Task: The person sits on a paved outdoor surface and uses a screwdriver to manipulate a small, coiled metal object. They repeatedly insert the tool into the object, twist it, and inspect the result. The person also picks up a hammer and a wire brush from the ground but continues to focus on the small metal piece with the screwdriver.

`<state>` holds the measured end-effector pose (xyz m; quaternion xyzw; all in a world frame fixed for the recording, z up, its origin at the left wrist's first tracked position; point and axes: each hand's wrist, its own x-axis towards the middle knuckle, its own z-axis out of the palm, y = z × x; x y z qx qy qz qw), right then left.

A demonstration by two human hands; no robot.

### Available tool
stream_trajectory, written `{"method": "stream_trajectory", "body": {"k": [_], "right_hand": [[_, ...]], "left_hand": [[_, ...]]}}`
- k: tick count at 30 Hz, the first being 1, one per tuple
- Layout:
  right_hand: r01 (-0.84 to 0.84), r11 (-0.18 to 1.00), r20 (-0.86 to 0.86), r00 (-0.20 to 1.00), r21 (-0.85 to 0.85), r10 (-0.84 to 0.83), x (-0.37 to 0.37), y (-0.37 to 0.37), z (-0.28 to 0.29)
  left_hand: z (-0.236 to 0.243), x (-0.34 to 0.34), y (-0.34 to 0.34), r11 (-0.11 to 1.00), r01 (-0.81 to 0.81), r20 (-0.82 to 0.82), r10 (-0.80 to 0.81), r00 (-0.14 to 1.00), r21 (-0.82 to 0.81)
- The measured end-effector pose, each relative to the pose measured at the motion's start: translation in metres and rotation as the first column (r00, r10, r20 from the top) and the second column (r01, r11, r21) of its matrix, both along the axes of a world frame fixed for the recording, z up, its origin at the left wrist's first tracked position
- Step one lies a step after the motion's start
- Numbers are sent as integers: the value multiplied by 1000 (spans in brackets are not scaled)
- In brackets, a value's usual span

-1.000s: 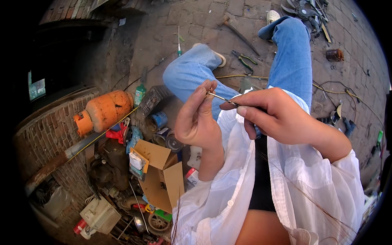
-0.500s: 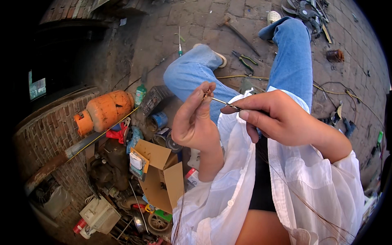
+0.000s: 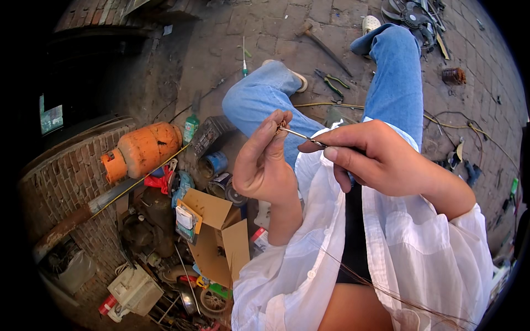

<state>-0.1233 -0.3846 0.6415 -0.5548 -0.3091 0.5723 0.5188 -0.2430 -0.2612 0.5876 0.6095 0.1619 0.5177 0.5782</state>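
Observation:
My left hand point(image 3: 264, 165) is raised in front of my lap, thumb and fingertips pinched on a small copper-coloured piece point(image 3: 281, 127), too small to make out clearly. In my right hand point(image 3: 377, 160), closed between thumb and fingers, is a slender metal tool point(image 3: 299, 133) with a dark grip. Its thin shaft reaches across to the small piece at my left fingertips, where the very tip is partly hidden. Both hands are over my jeans point(image 3: 392, 77) and open white shirt point(image 3: 419, 243).
On the brick paving lie pliers point(image 3: 331, 81), a hammer point(image 3: 331, 52), cables, a rusty can point(image 3: 454, 76) and fan parts point(image 3: 414, 22). At left are an orange gas cylinder point(image 3: 146, 148), a brick ledge, a cardboard box point(image 3: 234, 245), cans and assorted clutter.
My hands and the tool have shifted only slightly, with my left hand a touch further left than a second ago. Both grips look the same.

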Motion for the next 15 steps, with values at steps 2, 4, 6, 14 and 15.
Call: {"method": "stream_trajectory", "body": {"k": [2,4,6,14,15], "right_hand": [[-15,1000,7,1000,-16,15,2,1,4],[-6,1000,13,1000,-6,6,1,1,2],[14,1000,17,1000,12,-15,-1,1,-2],[121,990,246,960,72,-135,-14,5,-17],[138,988,280,948,66,-151,-14,5,-17]], "left_hand": [[-1,0,0,1000,0,10,0,1000,-1],[-1,-1,-1,1000,-10,-9,10,1000,-10],[-1,0,-1,1000,-28,-34,28,999,5],[-3,6,-5,990,-131,-136,124,983,-47],[-3,7,-5,988,-138,-145,128,981,-63]]}}
